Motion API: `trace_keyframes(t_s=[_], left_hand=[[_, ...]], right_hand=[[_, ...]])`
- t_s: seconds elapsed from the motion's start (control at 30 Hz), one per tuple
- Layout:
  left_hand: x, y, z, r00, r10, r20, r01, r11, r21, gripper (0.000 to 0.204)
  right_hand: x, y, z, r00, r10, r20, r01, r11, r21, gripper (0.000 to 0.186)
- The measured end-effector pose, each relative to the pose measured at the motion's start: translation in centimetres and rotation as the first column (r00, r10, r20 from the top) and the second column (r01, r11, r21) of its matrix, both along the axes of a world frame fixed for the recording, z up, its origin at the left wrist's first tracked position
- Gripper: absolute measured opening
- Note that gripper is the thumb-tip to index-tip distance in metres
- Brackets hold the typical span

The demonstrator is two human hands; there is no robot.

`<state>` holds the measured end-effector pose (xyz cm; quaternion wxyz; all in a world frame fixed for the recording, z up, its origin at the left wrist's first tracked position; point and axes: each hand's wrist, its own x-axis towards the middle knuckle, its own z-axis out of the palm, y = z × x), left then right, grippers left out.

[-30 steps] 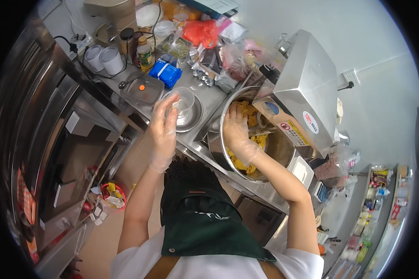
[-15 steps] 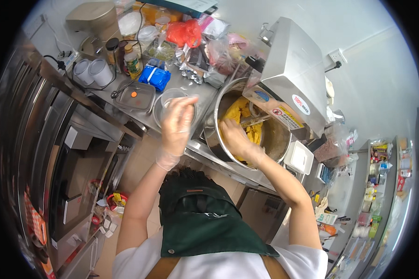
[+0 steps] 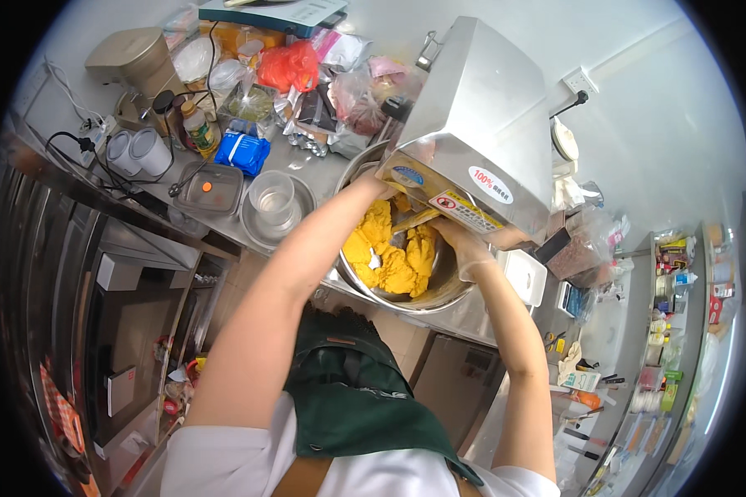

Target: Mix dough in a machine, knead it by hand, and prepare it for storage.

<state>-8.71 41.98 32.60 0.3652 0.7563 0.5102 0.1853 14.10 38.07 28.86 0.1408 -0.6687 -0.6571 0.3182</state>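
Chunky yellow dough (image 3: 398, 269) lies in the steel bowl (image 3: 449, 300) of a large mixer (image 3: 489, 91). Both my arms reach into this bowl beneath the mixer head. My left hand (image 3: 379, 189) is at the far left of the bowl, its fingers hidden under the mixer's front edge. Toward the right side, next to the mixing arm (image 3: 416, 219), is my right hand (image 3: 462, 242) in a clear glove. Its fingertips are partly hidden by the mixer head and the bowl's shade, so their grip does not show.
Left of the mixer, a clear plastic cup (image 3: 274, 195) stands in a round metal bowl (image 3: 252, 234). Beyond are a lidded box (image 3: 209, 189), a blue packet (image 3: 242, 152), bottles (image 3: 197, 128) and heaped bags (image 3: 290, 66). A white container (image 3: 524, 277) sits right of the bowl.
My left hand has moved from above the metal bowl into the mixer bowl. My right hand has shifted right, and more of the dough shows at the near side. The view has shifted.
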Motion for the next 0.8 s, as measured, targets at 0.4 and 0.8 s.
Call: trace_keyframes(t_s=[0.4,0.8], left_hand=[[3.6,-0.3,0.0,0.967,-0.033,-0.253,0.019,0.998,-0.06,0.039],[1.7,-0.9,-2.0,0.834,-0.13,-0.537,0.056,0.987,-0.152,0.042]], right_hand=[[-1.1,1.0,-2.2,0.939,0.333,-0.082,-0.343,0.906,-0.246,0.044],[0.1,-1.6,4.8,0.864,0.473,0.174,-0.376,0.835,-0.401,0.057]])
